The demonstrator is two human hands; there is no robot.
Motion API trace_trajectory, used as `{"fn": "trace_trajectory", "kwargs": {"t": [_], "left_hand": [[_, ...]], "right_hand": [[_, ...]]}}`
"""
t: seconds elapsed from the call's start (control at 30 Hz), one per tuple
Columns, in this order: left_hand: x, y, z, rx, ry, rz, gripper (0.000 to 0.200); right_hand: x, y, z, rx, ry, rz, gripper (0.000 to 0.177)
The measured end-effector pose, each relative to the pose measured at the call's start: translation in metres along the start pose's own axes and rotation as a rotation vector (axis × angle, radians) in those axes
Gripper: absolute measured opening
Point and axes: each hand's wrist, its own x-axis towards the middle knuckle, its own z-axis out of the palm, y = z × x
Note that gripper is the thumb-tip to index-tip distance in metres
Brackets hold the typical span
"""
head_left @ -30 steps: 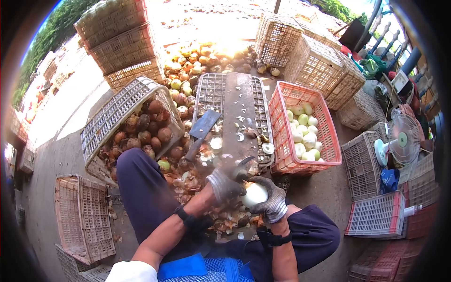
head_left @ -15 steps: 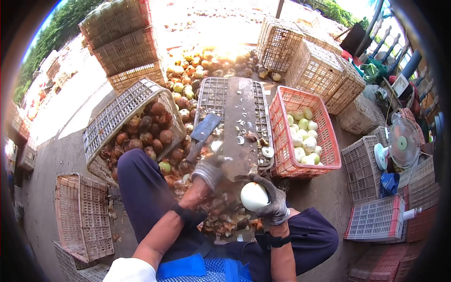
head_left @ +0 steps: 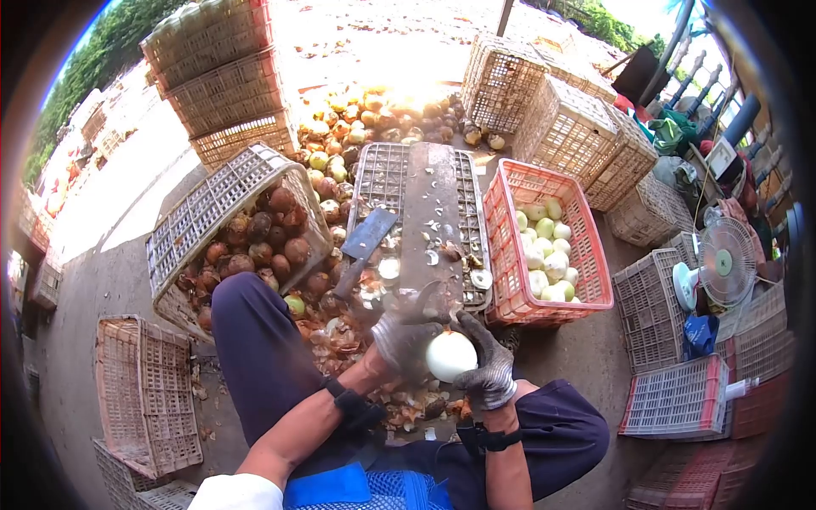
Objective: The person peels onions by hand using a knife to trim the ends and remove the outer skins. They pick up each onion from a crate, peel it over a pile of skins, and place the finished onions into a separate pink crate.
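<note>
A peeled white onion (head_left: 451, 356) is in my gloved right hand (head_left: 489, 365), whose fingers curl round its right side. My gloved left hand (head_left: 406, 333) is close to the onion's left side, blurred, and its fingers are hard to make out. Beyond both hands a wooden board (head_left: 431, 229) lies across an upturned crate (head_left: 382, 183), with peel scraps on it. A cleaver (head_left: 370, 234) rests left of the board. The red crate (head_left: 605, 289) on the right holds several peeled onions (head_left: 557, 265).
A tilted crate (head_left: 212, 191) of unpeeled onions (head_left: 263, 242) stands at the left. More onions (head_left: 340, 127) lie on the ground ahead. Stacked crates (head_left: 225, 85) rise at the back left, others (head_left: 565, 127) at the back right. A fan (head_left: 725, 259) is far right.
My left hand has moved right, up to the onion. The onion and my right hand have shifted slightly left. The view has shifted a little.
</note>
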Motion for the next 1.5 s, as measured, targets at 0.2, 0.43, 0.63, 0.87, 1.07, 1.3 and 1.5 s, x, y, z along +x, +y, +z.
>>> {"fn": "trace_trajectory", "kwargs": {"t": [0.2, 0.43, 0.63, 0.87, 1.07, 1.3, 1.5], "left_hand": [[0.0, 0.016, 0.001, -0.631, 0.217, -0.661, 0.025], [-0.001, 0.027, 0.006, -0.591, 0.251, -0.702, 0.044], [-0.002, 0.04, 0.011, -0.683, 0.197, -0.684, 0.055], [-0.016, 0.008, 0.015, 0.252, -0.093, -0.496, 0.023], [-0.022, 0.019, 0.028, 0.796, -0.273, -0.203, 0.032], [-0.023, 0.011, 0.035, 0.81, -0.259, -0.291, 0.032], [0.002, 0.01, 0.02, 0.731, -0.488, -0.564, 0.017]], "right_hand": [[-0.003, 0.007, 0.001, 0.127, 0.263, 0.02, 0.063], [-0.005, 0.024, -0.006, -0.051, 0.282, 0.014, 0.061], [0.003, 0.012, -0.006, -0.824, 0.266, -0.017, 0.104], [0.003, 0.001, -0.004, -0.572, 0.293, 0.052, 0.109], [-0.004, -0.001, -0.004, -0.688, 0.412, -0.012, 0.107], [-0.003, 0.019, -0.022, -0.911, 0.447, -0.117, 0.103], [-0.002, 0.018, -0.023, -0.843, 0.444, -0.118, 0.105]]}}
